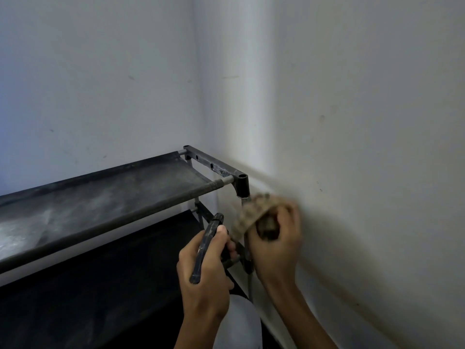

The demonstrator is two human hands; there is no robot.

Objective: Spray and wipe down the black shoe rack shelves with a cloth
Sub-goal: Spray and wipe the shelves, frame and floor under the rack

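Observation:
The black shoe rack stands in a wall corner. Its top shelf is dusty and streaked grey, and the lower shelf lies dark beneath it. My left hand grips the black trigger head of a spray bottle, whose pale body shows below my wrist. My right hand holds a brownish cloth, blurred, pressed against the rack's front right upright just under the corner joint. The lower part of that upright is hidden behind my hands.
A pale wall runs close along the rack's right side, right beside my right hand. Another wall stands behind the rack. The rack's side bar with holes is smeared with dust.

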